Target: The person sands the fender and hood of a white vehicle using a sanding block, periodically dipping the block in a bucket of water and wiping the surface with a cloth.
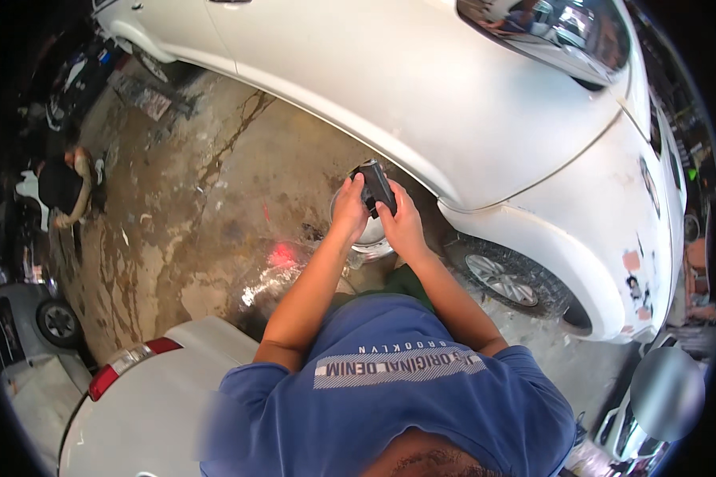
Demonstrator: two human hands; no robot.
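In front of my body I hold a dark oblong block [379, 189], which looks like a sanding block with a black sheet about it. My left hand [348, 208] closes on its left side, thumb up along the near face. My right hand [402, 222] grips its right and lower edge. Just below my hands stands a round pale bucket [374, 249], partly hidden by them. Beyond it rises the white car's side panel [422, 103], with dull greyish patches; neither hand touches it.
The car's front wheel [505, 280] is to my right. A silver car [167, 389] with a red tail light stands close at my left. Wet, stained concrete floor [207, 183] stretches to the far left, where another person [65, 187] crouches. A grey vehicle [36, 326] is behind.
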